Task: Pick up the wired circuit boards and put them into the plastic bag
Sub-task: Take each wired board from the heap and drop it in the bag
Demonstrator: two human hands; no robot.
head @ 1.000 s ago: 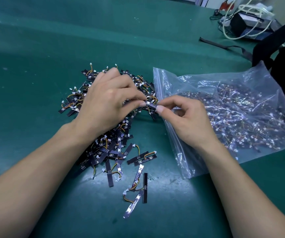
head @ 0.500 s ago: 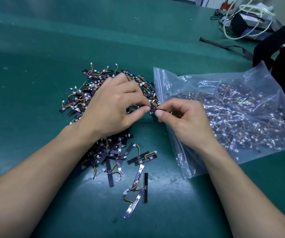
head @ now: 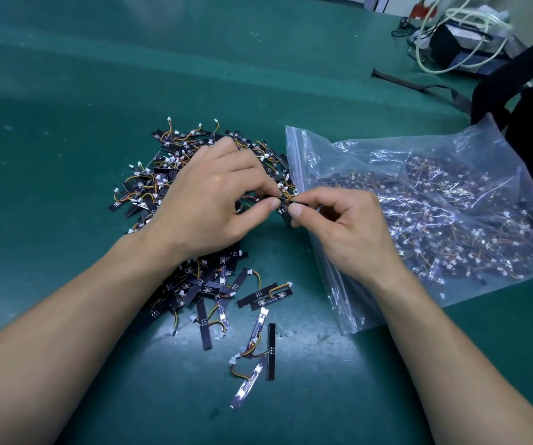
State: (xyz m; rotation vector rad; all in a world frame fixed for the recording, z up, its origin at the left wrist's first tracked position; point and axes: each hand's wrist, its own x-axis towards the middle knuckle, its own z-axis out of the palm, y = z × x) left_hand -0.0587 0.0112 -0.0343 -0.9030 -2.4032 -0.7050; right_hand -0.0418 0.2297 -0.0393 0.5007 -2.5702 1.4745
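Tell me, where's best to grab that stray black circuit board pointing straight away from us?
Probably from above, pinching the long edges of the black circuit board near its bare near end: it lies flat and narrow, and its wires leave mid-length leftward.

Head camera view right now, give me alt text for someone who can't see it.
A left hand and a right hand pinch one small wired circuit board between them over a green mat. A pile of loose boards lies under the left hand; a clear plastic bag holding many more lies at the right.
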